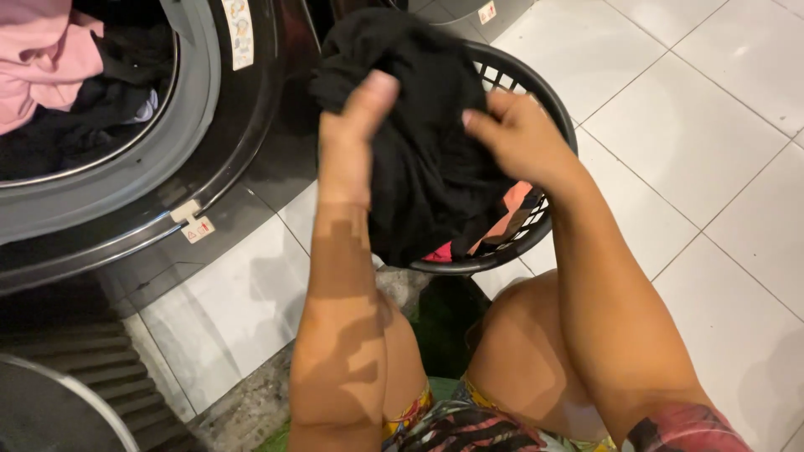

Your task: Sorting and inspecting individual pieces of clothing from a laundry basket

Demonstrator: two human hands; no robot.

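Both hands hold a black garment (419,125) above a dark plastic laundry basket (536,92) on the floor. My left hand (352,142) grips the garment's left side, thumb up against the cloth. On the right side my right hand (515,134) pinches the cloth with curled fingers. Red and orange clothes (502,226) show inside the basket under the garment. To the left, the front-loading washing machine's drum (92,125) stands open, with a pink garment (42,59) and dark clothes inside.
The machine's open door (50,402) lies at the lower left near the floor. White tiled floor (712,167) spreads to the right. My bare knees (511,351) are below the basket, over a green mat (444,326).
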